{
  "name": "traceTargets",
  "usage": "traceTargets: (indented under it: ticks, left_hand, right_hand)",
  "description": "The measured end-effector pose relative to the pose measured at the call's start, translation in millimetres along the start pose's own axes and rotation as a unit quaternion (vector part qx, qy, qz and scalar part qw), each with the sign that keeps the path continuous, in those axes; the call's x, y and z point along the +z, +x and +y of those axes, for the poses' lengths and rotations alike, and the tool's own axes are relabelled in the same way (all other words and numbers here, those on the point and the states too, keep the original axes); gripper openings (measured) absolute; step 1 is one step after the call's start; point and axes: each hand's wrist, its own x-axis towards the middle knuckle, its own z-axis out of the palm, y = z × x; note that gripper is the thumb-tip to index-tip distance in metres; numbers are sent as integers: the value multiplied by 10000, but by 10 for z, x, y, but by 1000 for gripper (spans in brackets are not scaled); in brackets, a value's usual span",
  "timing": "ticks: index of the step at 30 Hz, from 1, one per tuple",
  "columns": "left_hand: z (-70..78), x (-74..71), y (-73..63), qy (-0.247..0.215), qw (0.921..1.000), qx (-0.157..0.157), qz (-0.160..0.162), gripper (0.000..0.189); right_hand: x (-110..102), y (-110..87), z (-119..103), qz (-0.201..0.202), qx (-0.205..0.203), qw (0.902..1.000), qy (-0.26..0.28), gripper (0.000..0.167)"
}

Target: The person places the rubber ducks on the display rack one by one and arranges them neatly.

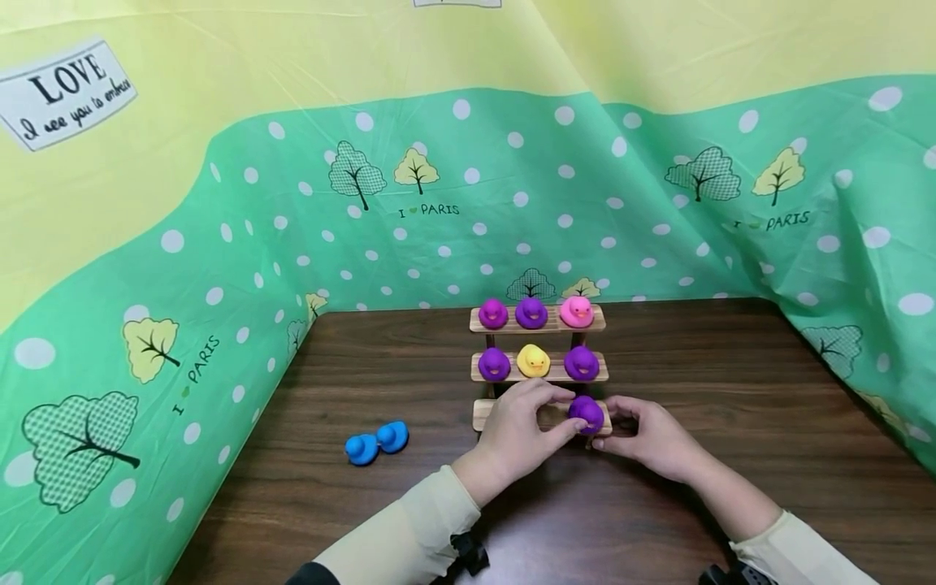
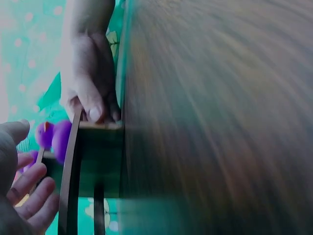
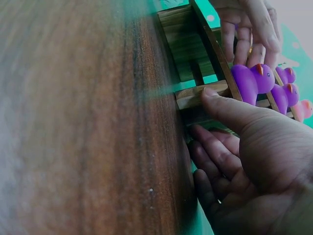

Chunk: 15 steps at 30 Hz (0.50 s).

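A small three-tier wooden display shelf stands on the table. On the right end of its lowest tier sits a purple rubber duck, also seen in the right wrist view as the nearest purple duck. My left hand is around that duck's left side, thumb and fingers spread; a gap shows between the fingers and the duck in the left wrist view. My right hand holds the shelf's lower right end, its thumb on the wood. Purple, yellow and pink ducks stand on the upper two tiers.
Two blue rubber ducks lie side by side on the dark wooden table, left of the shelf. A green and yellow printed cloth hangs behind the table and along its sides.
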Motion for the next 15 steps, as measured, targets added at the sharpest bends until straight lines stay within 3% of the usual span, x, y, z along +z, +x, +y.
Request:
traceTargets:
  ticks: [10, 15]
  left_hand:
    - [-281, -371, -220, -999, 9949, 49, -96, 31]
    - [-411, -625, -373, -1248, 9919, -237, -64, 31]
  right_hand:
    - [9, 9, 0, 92, 66, 9999, -79, 43]
    - [5, 4, -28, 64, 86, 9999, -18, 44]
